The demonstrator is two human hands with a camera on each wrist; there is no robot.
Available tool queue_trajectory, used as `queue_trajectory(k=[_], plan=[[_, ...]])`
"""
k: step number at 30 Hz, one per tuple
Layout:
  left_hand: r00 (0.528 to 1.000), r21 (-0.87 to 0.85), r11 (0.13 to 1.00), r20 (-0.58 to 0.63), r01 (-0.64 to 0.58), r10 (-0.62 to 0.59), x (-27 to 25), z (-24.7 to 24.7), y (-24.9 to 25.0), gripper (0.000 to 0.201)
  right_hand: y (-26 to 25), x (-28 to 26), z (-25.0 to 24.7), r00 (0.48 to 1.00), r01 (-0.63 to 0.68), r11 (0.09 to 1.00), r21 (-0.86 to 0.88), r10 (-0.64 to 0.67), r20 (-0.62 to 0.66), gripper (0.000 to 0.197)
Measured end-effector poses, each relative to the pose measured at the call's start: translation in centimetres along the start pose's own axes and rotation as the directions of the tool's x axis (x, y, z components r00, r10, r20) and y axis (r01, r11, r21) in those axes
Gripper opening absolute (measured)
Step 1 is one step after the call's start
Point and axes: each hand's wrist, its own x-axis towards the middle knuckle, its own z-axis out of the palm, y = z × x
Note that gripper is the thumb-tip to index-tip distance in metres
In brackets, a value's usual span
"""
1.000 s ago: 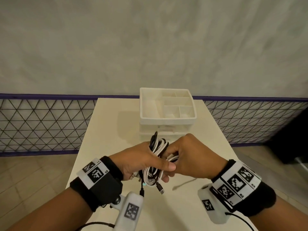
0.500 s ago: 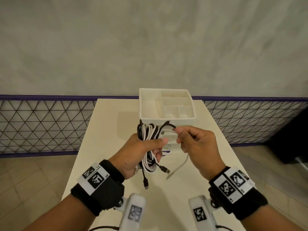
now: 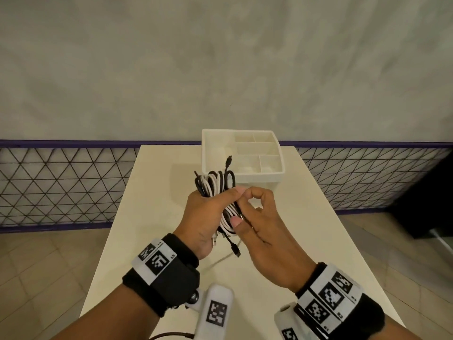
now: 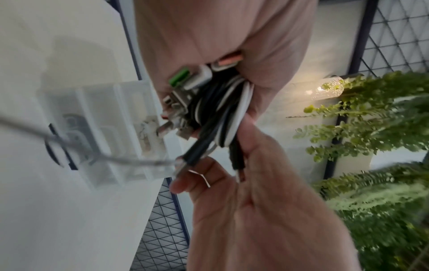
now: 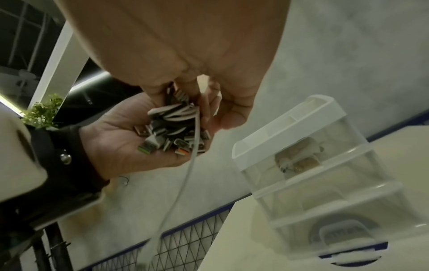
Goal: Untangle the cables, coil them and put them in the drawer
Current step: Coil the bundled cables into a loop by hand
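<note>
The left hand (image 3: 206,214) grips the cables (image 3: 215,184) in a bundle above the table (image 3: 152,217), loops sticking up past its fist. The right hand (image 3: 259,224) pinches a strand at the bundle's lower side, before the drawer unit (image 3: 269,176).

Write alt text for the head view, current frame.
Over a cream table, the left hand grips a coiled bundle of black and white cables while the right hand pinches a strand at the bundle's side. A white drawer organiser with open top compartments stands behind the hands; one thin white cable trails down onto the table.
</note>
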Motion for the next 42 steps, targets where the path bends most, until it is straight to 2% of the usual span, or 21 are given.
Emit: queue_trajectory(k=[1, 3, 4, 5, 6, 7, 9, 10, 13, 16, 19, 22, 24, 27, 33, 35, 37, 38, 39, 40, 42], plan=[[0.999, 0.008, 1.0, -0.024, -0.025, 0.025, 0.1, 0.0, 0.0, 0.016, -0.1, -0.3, -0.2, 1.0, 0.009, 1.0, 0.0, -0.009, -0.013, 0.039], [0.995, -0.049, 0.998, -0.091, -0.047, 0.043, 0.6, -0.5, 0.5, 0.025, 0.1, -0.6, -0.7, 0.987, -0.003, 0.997, 0.08, 0.016, -0.159, 0.041], [0.993, -0.088, 0.995, -0.109, -0.05, 0.04, 0.8, -1.0, 0.8, 0.027, 0.3, -0.7, -1.2, 0.967, -0.047, 0.988, 0.148, 0.082, -0.241, 0.04], [0.995, -0.12, 0.992, -0.095, -0.051, 0.039, 1.0, -1.3, 1.1, 0.027, 0.8, -0.6, -1.6, 0.946, -0.124, 0.965, 0.231, 0.185, -0.265, 0.038], [0.997, -0.133, 0.99, -0.063, -0.055, 0.047, 1.1, -1.6, 1.3, 0.027, 1.2, -0.6, -2.0, 0.937, -0.229, 0.917, 0.327, 0.299, -0.183, 0.037], [0.998, -0.137, 0.989, -0.029, -0.06, 0.056, 1.1, -1.5, 1.4, 0.025, 1.4, -0.6, -1.9, 0.926, -0.343, 0.856, 0.387, 0.378, -0.013, 0.039], [0.997, -0.139, 0.988, 0.028, -0.064, 0.068, 0.9, -1.0, 1.4, 0.022, 1.5, -0.9, -0.8, 0.872, -0.487, 0.75, 0.449, 0.385, 0.303, 0.035], [0.997, -0.143, 0.988, 0.043, -0.063, 0.07, 0.8, -0.7, 1.3, 0.019, 1.5, -1.0, -0.2, 0.861, -0.501, 0.722, 0.478, 0.363, 0.355, 0.026], [0.997, -0.105, 0.992, 0.009, -0.073, 0.074, 0.8, -0.6, 1.3, 0.013, 2.4, -0.8, -0.4, 0.869, -0.494, 0.719, 0.488, 0.402, 0.288, 0.008], [1.0, 0.018, 1.0, -0.021, 0.001, 0.0, 0.9, -1.9, 1.3, 0.015, 3.6, -0.2, -2.4, 0.882, -0.449, 0.75, 0.485, 0.458, 0.108, 0.008], [0.99, 0.154, 0.978, -0.029, 0.138, -0.135, 0.8, -2.1, 0.3, 0.03, 3.0, 0.6, -2.7, 0.929, -0.335, 0.809, 0.483, 0.368, 0.027, 0.019], [0.983, 0.237, 0.955, -0.005, 0.179, -0.183, 0.7, -1.4, -0.9, 0.041, 1.8, 0.9, -1.2, 0.988, -0.14, 0.981, 0.133, 0.148, -0.052, 0.016], [0.979, 0.245, 0.948, -0.017, 0.202, -0.204, 0.6, -1.2, -1.3, 0.048, 1.5, 1.0, -0.5, 0.999, -0.053, 0.993, -0.103, 0.052, -0.014, 0.017], [0.977, 0.177, 0.96, -0.048, 0.215, -0.21, 0.5, -1.2, -1.8, 0.051, 1.5, 0.9, -0.3, 0.999, -0.048, 0.979, -0.198, 0.051, 0.011, 0.025], [0.965, 0.048, 0.977, -0.173, 0.207, -0.196, 0.7, -0.7, -2.8, 0.031, 1.6, 1.0, -0.2, 0.999, 0.035, 0.942, -0.333, -0.045, -0.02, 0.01], [0.969, 0.025, 0.984, -0.178, 0.178, -0.171, 0.8, -0.7, -2.9, 0.014, 1.1, 1.2, -0.7, 0.996, -0.064, 0.954, -0.293, 0.041, -0.084, 0.01], [0.98, -0.007, 0.991, -0.149, 0.133, -0.133, 1.0, -0.6, -2.7, 0.003, 1.0, 1.7, -1.6, 0.964, -0.259, 0.954, -0.151, 0.247, -0.095, 0.047], [0.988, -0.016, 0.995, -0.116, 0.103, -0.104, 1.0, -0.4, -2.5, 0.004, 0.8, 2.1, -1.9, 0.935, -0.355, 0.934, -0.043, 0.354, -0.013, 0.069], [0.994, -0.016, 0.997, -0.075, 0.073, -0.074, 0.9, -0.1, -2.4, 0.007, 0.5, 2.5, -2.0, 0.91, -0.412, 0.907, 0.086, 0.405, 0.088, 0.082], [0.998, -0.014, 0.999, -0.038, 0.044, -0.045, 0.8, 0.3, -2.2, 0.012, 0.2, 2.9, -1.6, 0.908, -0.414, 0.887, 0.205, 0.387, 0.158, 0.082], [1.0, -0.032, 0.999, 0.001, 0.004, -0.004, 0.8, 1.0, -2.1, 0.018, 0.1, 3.4, -1.0, 0.939, -0.343, 0.897, 0.278, 0.322, 0.12, 0.064]])
